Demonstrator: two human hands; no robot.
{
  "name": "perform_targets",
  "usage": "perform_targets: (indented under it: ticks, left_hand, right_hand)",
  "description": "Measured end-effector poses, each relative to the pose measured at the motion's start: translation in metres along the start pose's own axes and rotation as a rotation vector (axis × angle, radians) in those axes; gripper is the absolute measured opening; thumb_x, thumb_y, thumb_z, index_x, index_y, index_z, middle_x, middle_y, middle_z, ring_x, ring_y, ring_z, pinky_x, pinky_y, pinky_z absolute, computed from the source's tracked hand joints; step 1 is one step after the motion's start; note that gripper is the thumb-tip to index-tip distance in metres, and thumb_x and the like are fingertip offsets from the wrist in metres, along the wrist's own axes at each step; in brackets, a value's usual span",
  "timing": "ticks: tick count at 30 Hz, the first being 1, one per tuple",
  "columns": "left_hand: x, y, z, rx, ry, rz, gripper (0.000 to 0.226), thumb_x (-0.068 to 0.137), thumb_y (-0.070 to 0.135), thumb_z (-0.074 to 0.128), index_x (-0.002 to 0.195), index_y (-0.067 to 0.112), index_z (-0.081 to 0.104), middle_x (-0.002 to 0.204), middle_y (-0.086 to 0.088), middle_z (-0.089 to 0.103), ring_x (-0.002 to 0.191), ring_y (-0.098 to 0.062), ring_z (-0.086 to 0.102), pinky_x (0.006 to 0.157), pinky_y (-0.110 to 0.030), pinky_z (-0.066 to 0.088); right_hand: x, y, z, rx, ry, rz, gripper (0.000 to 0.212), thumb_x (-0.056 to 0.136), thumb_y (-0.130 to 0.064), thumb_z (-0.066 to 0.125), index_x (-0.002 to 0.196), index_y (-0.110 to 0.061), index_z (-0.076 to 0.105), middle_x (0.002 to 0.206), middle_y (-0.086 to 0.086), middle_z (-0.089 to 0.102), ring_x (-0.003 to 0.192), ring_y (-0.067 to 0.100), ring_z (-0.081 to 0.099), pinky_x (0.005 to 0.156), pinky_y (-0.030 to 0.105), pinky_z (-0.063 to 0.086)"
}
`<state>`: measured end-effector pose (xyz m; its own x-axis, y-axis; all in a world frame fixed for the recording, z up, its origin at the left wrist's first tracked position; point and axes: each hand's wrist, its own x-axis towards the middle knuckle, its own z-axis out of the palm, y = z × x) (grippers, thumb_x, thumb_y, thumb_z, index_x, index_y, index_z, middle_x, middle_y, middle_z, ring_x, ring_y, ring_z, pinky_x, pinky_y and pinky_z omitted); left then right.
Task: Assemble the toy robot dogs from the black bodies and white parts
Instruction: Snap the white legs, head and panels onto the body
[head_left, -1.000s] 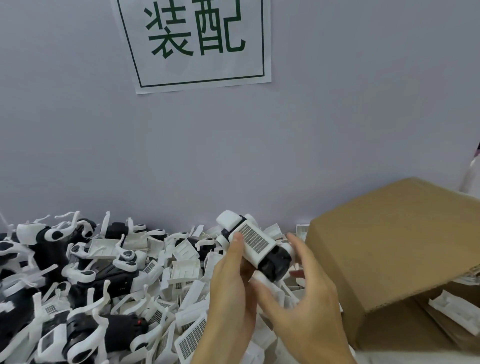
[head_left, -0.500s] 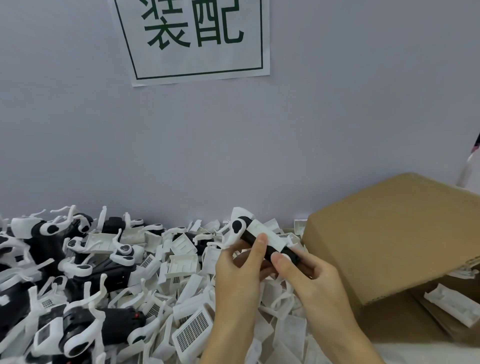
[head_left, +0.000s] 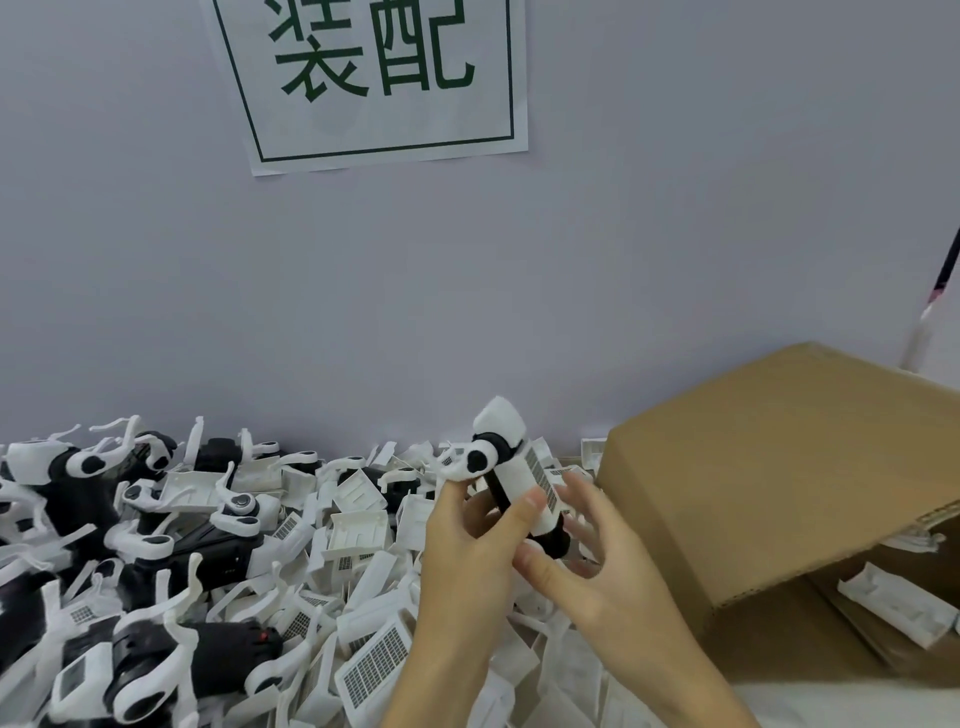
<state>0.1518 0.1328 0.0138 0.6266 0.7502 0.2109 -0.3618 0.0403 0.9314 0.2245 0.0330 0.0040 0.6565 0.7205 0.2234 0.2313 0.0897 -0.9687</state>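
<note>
Both hands pinching one toy robot dog (head_left: 511, 475): left hand (head_left: 467, 551) and right hand (head_left: 597, 566), above loose white parts (head_left: 358, 525).

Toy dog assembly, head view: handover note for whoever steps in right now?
Left hand: grips the toy dog in progress, thumb on its white grilled cover.
Right hand: fingers spread, holding the dog's lower black end.
The dog is held above the pile of loose white parts.
Done: several assembled dogs lie at far left.
Left: whether the held cover is fully seated cannot be told; many white parts remain in the pile, and more lie inside the cardboard box at right.
</note>
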Motion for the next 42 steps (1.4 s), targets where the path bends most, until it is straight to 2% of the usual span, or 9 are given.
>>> perform_targets:
  ticks: [2,6,11,18,25,31,36,39,42]
  left_hand:
    - [0.001,-0.001,-0.003,0.082,-0.052,0.055,0.028,0.09,0.002,0.072,0.106,0.025,0.071,0.1,-0.001,0.079,0.092,-0.018,0.076,0.067,-0.024,0.06]
    - [0.001,-0.006,-0.007,0.393,-0.18,0.229,0.046,0.091,-0.005,0.065,0.111,0.036,0.067,0.104,0.009,0.077,0.098,-0.013,0.073,0.078,-0.023,0.058]
    - [-0.004,-0.004,-0.002,0.593,-0.333,0.366,0.061,0.087,-0.011,0.05,0.126,0.034,0.062,0.105,0.02,0.074,0.098,-0.001,0.069,0.073,-0.009,0.051]
    - [-0.007,-0.002,0.001,0.61,-0.393,0.392,0.037,0.09,0.008,0.061,0.118,0.032,0.064,0.102,0.02,0.071,0.099,-0.002,0.067,0.081,-0.019,0.054]
    - [-0.016,-0.017,0.019,0.847,-0.077,0.526,0.05,0.086,0.021,0.073,0.128,0.034,0.05,0.117,0.019,0.058,0.109,-0.004,0.056,0.089,-0.033,0.051]
    - [-0.003,-0.009,0.009,0.363,0.118,0.287,0.039,0.094,0.002,0.065,0.11,0.035,0.052,0.099,0.019,0.073,0.085,-0.005,0.072,0.067,-0.022,0.056]
    - [0.002,0.003,0.002,-0.361,0.211,-0.078,0.039,0.086,0.036,0.073,0.117,0.013,0.065,0.1,-0.005,0.076,0.092,-0.023,0.072,0.083,-0.039,0.058]
    - [0.006,0.011,0.001,-0.397,0.297,-0.145,0.044,0.07,0.037,0.083,0.099,0.011,0.062,0.075,-0.004,0.065,0.063,-0.016,0.063,0.058,-0.03,0.056]
    - [0.004,0.01,0.003,-0.523,0.306,-0.195,0.028,0.089,0.032,0.07,0.103,0.009,0.062,0.077,-0.008,0.061,0.066,-0.019,0.058,0.064,-0.032,0.051]
  right_hand:
    - [0.001,-0.002,-0.002,-0.018,0.028,-0.054,0.086,0.078,-0.034,0.083,0.149,-0.037,0.036,0.143,-0.03,0.046,0.135,-0.009,0.041,0.089,0.004,0.046]
    - [0.001,-0.005,-0.008,0.083,0.012,-0.157,0.081,0.077,-0.023,0.074,0.149,-0.035,0.038,0.141,-0.019,0.056,0.133,0.001,0.051,0.109,0.033,0.046]
    - [0.003,-0.009,-0.014,0.128,0.184,-0.15,0.073,0.066,-0.032,0.091,0.131,-0.036,0.059,0.114,-0.014,0.073,0.107,0.006,0.07,0.086,0.022,0.058]
    - [0.004,-0.01,-0.019,0.166,0.293,-0.165,0.062,0.061,-0.034,0.09,0.119,-0.022,0.07,0.101,-0.003,0.078,0.096,0.016,0.075,0.086,0.039,0.06]
    - [0.009,-0.01,-0.005,0.277,0.464,-0.149,0.046,0.07,-0.033,0.087,0.111,-0.027,0.068,0.096,-0.008,0.077,0.084,0.005,0.075,0.066,0.013,0.056]
    - [0.006,-0.016,-0.001,0.213,0.353,-0.209,0.066,0.082,-0.044,0.069,0.141,-0.02,0.054,0.123,-0.014,0.068,0.114,-0.005,0.062,0.082,0.006,0.05]
    - [0.008,-0.01,-0.005,0.107,0.412,-0.131,0.024,0.1,-0.02,0.058,0.115,-0.037,0.065,0.105,-0.02,0.072,0.098,-0.013,0.063,0.071,0.004,0.048]
    - [0.01,-0.008,-0.008,0.04,0.379,-0.027,0.026,0.1,-0.017,0.054,0.099,-0.037,0.069,0.094,-0.024,0.072,0.09,-0.003,0.067,0.077,0.02,0.05]
    - [0.011,-0.006,-0.009,-0.024,0.228,0.158,0.033,0.097,-0.005,0.051,0.094,-0.028,0.073,0.081,-0.009,0.075,0.071,0.008,0.071,0.07,0.029,0.053]
